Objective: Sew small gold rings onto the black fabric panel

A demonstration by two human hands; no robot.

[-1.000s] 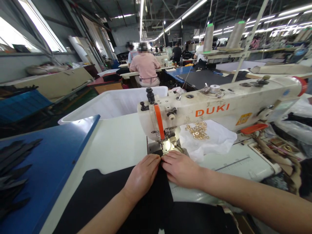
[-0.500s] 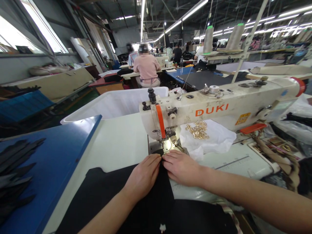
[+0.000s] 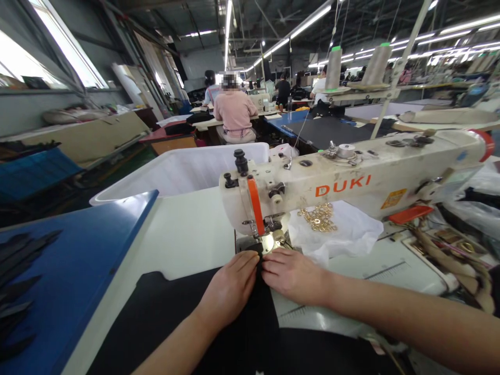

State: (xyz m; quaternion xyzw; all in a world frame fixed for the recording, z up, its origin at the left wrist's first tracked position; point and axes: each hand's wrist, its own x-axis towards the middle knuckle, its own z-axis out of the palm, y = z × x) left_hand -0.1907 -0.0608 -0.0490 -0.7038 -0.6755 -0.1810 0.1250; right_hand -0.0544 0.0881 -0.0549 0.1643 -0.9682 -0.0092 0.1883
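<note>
A large black fabric piece [image 3: 167,312] lies on the sewing machine's pale table and hangs toward me. Its narrow upper end runs under the needle area of the white sewing machine [image 3: 289,182]. My left hand [image 3: 230,284] is closed on the fabric's left side, fingertips pressed together just in front of the presser foot. From the right, my right hand [image 3: 295,276] grips the opposite edge with its fingers bunched. The two sets of fingertips almost meet, a thin strip of fabric between them. My fingers hide part of the seam area.
Gold metal rings [image 3: 320,216] lie on a white sheet [image 3: 351,229] behind my right hand. A blue board [image 3: 97,250] with black strips [image 3: 23,260] stands at left. Behind the machine is a white bin [image 3: 175,166]. Thread cones [image 3: 334,67] stand at upper right; a person in pink [image 3: 235,112] sits ahead.
The view has shifted slightly, so the machine and hands appear a little lower. Both hands keep their hold by the presser foot. The fabric's lower right part reaches further right.
</note>
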